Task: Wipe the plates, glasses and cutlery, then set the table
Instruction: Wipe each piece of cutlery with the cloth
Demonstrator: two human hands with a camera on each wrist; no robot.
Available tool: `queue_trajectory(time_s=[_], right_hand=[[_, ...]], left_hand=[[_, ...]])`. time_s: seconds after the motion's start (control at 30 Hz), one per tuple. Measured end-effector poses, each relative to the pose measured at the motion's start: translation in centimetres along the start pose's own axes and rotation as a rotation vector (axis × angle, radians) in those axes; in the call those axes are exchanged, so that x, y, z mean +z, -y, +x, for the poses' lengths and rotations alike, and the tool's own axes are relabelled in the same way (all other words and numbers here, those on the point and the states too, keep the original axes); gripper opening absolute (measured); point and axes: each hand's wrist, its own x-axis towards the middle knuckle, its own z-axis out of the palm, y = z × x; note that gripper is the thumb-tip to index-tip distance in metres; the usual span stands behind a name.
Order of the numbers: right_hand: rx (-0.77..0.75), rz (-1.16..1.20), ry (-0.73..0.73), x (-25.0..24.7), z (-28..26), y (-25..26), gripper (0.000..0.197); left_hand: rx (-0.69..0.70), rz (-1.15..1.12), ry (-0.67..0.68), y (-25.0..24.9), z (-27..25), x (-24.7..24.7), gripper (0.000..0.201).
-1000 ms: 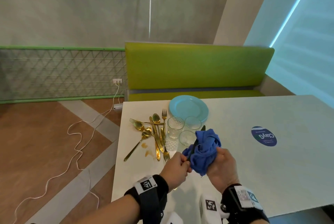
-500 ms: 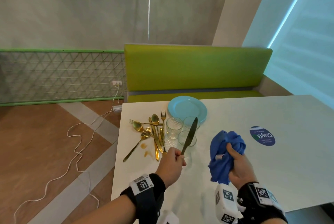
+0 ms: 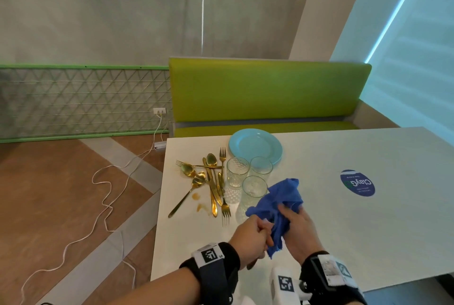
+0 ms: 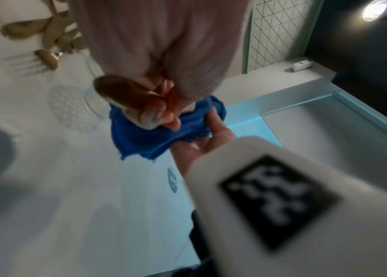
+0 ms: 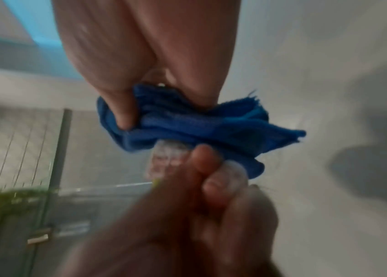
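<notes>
A royal-blue cloth (image 3: 280, 201) against a white table (image 3: 368, 243); at its 11 o'clock, gold cutlery (image 3: 211, 179) beside clear, dimple-patterned glasses (image 3: 237, 172) and a pale turquoise plate (image 3: 255, 145). A navy round sticker (image 3: 357, 183) sits at 3 o'clock; a lime-green bench (image 3: 267, 88) at 12.

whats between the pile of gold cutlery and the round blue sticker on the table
In the head view, three clear glasses stand right of the gold cutlery; then the blue cloth, then bare table up to the sticker.

L hand (image 4: 164, 105) w/ knife handle (image 4: 126, 91), blue cloth (image 4: 154, 135) beneath
</notes>
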Motion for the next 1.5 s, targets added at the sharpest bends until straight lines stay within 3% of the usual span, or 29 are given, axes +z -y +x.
queue_trajectory(time_s=[0.1,0.2,0.3,0.4,0.53,0.63,0.77,0.87,1.0,1.17,1.3,1.5], right_hand=[[-0.125,-0.343,-0.128,-0.2,0.7,-0.6,0.015],[-0.134,-0.505,-0.276,-1.7,2.6,-0.9,0.018],[-0.157,-0.607,-0.444,-4.1,4.6,0.0,0.028],[-0.168,-0.559,-0.495,-6.1,4.9,2.2,0.032],[-0.139,-0.387,-0.432,-7.1,3.7,2.5,0.025],[-0.018,-0.245,-0.346,-6.4,2.4,0.2,0.013],[0.111,-0.039,-0.217,-4.3,0.8,-2.8,0.024],[0.168,-0.054,-0.132,-1.7,-0.2,-3.9,0.013],[0.200,-0.035,-0.081,0.4,-0.3,-4.2,0.012],[0.172,-0.119,-0.261,0.5,0.6,-3.3,0.021],[0.091,-0.045,-0.367,-0.4,2.1,-1.6,0.023],[0.145,-0.195,-0.142,-0.4,0.0,-2.6,0.023]], left_hand=[[-0.018,0.051,0.036,0.4,-0.2,0.1,0.017],[-0.012,0.104,0.055,0.7,-0.4,-0.2,0.019],[-0.043,0.184,0.096,1.7,-1.0,-1.0,0.019],[-0.104,0.180,0.109,3.1,-1.5,-2.9,0.018],[-0.178,0.118,0.039,4.9,-1.0,-5.4,0.009],[-0.211,-0.041,-0.028,5.5,-0.6,-5.8,0.008],[-0.200,-0.232,-0.116,4.6,0.2,-4.6,0.005],[-0.162,-0.326,-0.121,3.6,0.5,-3.0,0.010],[-0.131,-0.342,-0.116,2.5,0.6,-1.8,0.018],[-0.088,-0.362,-0.014,2.1,0.1,-1.2,0.010],[-0.151,-0.282,0.089,2.7,-0.7,-1.2,0.014],[-0.082,-0.243,0.038,2.1,-0.1,-1.0,0.017]])
